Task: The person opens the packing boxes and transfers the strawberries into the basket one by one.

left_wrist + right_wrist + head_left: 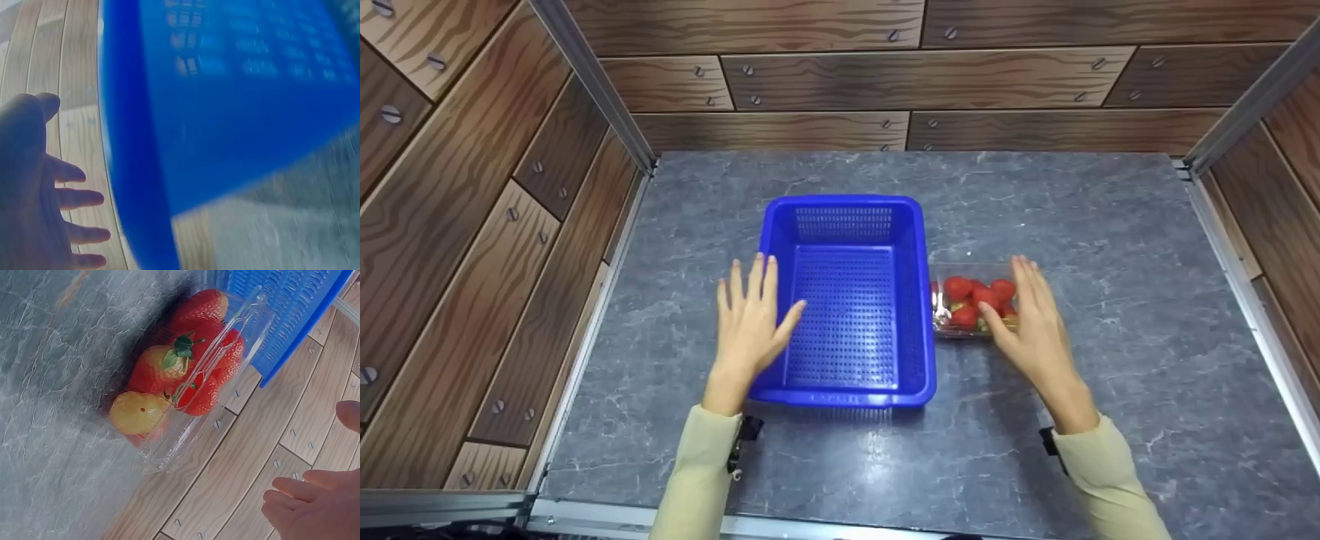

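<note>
A blue plastic basket (840,400) with perforated walls stands on the table, nothing inside it. My left hand (747,330) hovers over its left rim with fingers spread and straight; in the left wrist view the same hand (50,197) is beside the basket's wall (225,129), holding nothing. Right of the basket lies a clear plastic box (971,270) of strawberries (985,298), some with pale yellowish parts and green leaves. Above the box's right end is my right hand (1035,337), fingers straight and thumb apart. In the right wrist view that hand (306,503) is clear of the box (174,444).
The grey marbled table top (660,360) has wood-patterned panels (930,82) at its back and sides. Metal frame bars (592,82) run along the corners and edges. The strawberry box sits close against the basket's right side.
</note>
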The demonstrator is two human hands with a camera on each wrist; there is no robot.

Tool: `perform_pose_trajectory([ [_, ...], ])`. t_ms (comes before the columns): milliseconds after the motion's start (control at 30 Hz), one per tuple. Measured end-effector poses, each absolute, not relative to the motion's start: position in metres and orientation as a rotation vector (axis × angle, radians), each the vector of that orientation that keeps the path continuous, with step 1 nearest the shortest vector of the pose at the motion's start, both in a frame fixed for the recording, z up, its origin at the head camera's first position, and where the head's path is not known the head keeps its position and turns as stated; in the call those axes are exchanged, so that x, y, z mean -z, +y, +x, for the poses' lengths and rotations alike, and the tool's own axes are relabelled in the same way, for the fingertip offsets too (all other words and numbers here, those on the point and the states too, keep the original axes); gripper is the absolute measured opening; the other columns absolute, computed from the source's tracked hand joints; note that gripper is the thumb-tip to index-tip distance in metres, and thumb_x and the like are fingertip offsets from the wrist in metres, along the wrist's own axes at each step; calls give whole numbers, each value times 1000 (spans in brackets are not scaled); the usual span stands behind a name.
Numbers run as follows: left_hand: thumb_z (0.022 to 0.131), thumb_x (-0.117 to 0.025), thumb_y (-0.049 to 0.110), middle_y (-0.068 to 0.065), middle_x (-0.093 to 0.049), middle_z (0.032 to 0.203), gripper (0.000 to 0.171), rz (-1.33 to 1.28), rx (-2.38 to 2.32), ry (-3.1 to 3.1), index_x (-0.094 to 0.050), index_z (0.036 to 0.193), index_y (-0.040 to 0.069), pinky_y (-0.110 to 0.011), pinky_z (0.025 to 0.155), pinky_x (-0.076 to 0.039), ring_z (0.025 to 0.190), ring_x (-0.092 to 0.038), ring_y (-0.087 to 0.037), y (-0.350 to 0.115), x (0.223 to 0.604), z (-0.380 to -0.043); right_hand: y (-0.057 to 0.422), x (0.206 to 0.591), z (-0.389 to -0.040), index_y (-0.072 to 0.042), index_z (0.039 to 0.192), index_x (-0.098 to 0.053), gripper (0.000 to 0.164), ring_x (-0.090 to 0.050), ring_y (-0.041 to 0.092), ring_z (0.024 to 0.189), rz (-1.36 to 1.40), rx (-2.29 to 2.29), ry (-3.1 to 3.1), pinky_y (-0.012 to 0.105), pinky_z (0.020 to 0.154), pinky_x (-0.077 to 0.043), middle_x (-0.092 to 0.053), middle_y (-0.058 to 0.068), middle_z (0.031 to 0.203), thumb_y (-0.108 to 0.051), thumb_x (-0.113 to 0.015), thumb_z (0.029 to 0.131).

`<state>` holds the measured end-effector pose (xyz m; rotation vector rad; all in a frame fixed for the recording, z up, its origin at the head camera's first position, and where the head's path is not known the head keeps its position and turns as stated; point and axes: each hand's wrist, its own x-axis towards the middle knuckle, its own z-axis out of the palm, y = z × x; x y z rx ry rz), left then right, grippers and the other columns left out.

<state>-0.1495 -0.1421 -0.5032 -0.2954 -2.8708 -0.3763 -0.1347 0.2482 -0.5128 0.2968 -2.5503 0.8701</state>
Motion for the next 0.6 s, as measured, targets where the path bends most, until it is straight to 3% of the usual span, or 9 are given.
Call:
perform_pose_trajectory([
  [300,101,-41,52,-21,-30,157,74,-183,459,-2910,-28,154,2,-60,115,-10,146,-17,-46,-169,512,-159,250,517,-134,6,147,-39,72,-34,46,139,303,-907,-2503,54,115,-22,-40,27,150,-18,-73,88],
  [600,101,-49,36,-22,-52,139,58,-242,569,-2752,-46,144,-3,-58,104,-35,129,-47,-43,-185,527,-160,259,525,-138,2,144,-46,69,-36,48,137,332,-786,-2539,61,113,-21,-40,29,149,-24,-74,86],
])
